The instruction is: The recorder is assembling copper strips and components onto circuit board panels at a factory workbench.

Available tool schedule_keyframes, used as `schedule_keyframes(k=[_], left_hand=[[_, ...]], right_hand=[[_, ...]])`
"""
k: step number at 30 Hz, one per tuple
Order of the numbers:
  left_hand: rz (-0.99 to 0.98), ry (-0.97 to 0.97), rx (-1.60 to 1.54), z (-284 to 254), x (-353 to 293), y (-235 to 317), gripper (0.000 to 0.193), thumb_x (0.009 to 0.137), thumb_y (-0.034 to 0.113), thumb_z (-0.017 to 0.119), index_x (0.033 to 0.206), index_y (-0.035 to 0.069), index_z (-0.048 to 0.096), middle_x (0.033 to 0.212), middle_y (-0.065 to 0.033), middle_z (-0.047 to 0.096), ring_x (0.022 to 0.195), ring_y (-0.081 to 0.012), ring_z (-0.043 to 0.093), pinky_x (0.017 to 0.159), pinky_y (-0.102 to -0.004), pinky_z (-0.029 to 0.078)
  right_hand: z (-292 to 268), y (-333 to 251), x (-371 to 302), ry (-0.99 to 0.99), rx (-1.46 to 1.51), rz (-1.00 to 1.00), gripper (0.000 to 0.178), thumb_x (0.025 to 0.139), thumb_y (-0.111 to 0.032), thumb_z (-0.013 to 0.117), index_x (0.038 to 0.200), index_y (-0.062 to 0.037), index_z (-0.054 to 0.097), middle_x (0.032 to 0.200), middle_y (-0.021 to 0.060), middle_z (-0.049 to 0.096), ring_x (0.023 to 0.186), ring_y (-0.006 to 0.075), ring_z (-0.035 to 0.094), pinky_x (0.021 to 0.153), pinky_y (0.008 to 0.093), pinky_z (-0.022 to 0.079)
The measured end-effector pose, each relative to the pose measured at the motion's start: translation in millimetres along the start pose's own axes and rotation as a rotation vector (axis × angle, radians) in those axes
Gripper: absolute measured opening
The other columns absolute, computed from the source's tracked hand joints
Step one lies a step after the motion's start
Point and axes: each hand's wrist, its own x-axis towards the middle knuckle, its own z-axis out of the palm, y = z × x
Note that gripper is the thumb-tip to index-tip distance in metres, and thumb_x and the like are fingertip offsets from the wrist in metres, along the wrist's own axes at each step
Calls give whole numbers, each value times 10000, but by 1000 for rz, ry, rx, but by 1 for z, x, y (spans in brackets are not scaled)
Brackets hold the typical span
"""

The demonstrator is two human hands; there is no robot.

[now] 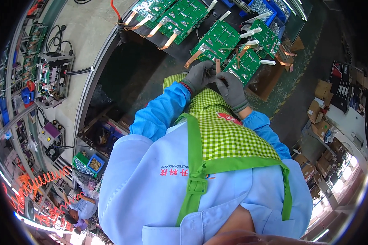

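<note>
My two grey-gloved hands meet in front of my green checked apron, just short of the bench edge. My left hand is closed, its fingertips pinched on something too small to make out. Beside it, my right hand is closed too, and a flat copper strip rises from its fingertips. A green circuit board lies just beyond the right hand. Another green circuit board is past the left hand, with a bent copper strip sticking out from its near corner.
More circuit boards with copper strips and white-tipped leads lie at the far left of the bench. Blue bins of small metal parts stand at the far right. A cardboard box sits below the right side. Left is a metal-framed bench with electronic units.
</note>
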Motion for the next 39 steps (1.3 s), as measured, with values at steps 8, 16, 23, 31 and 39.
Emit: schedule_keyframes(k=[8, 16, 23, 31, 39], left_hand=[[118, 97, 487, 5, 5, 6, 244, 860, 229, 599, 920, -7, 576, 847, -72, 590, 749, -138, 573, 652, -275, 473], [381, 96, 1089, 17, 7, 14, 291, 876, 276, 583, 831, -11, 584, 771, -68, 597, 649, -138, 550, 568, -283, 429], [85, 190, 833, 18, 3, 14, 259, 909, 268, 559, 830, 21, 567, 738, -53, 577, 618, -101, 531, 523, -243, 386], [57, 346, 782, 33, -3, 17, 250, 899, 247, 573, 924, -2, 569, 777, -60, 601, 624, -92, 545, 568, -219, 434], [28, 398, 817, 47, -4, 19, 277, 907, 270, 575, 868, -4, 584, 730, -38, 608, 608, -84, 556, 549, -210, 432]], right_hand=[[16, 1, 9, -116, 38, 60, 216, 849, -149, 606, 1037, -52, 562, 921, 150, 616, 795, 314, 624, 677, 368, 494], [-42, -16, 39, -584, 8, 118, 325, 813, -223, 646, 1081, -56, 566, 998, 127, 594, 814, 254, 613, 730, 359, 490], [-222, 28, 127, 187, -164, 24, 232, 880, -139, 577, 1095, -53, 595, 941, 58, 631, 811, 77, 566, 727, 271, 480], [-281, 256, 237, -111, -682, 365, 319, 812, -236, 623, 1099, -96, 624, 1037, 135, 648, 939, 280, 621, 843, 346, 480], [-223, 324, 258, -409, -919, 515, 404, 744, -239, 602, 1112, -72, 611, 1126, 240, 587, 1060, 356, 569, 908, 415, 456]])
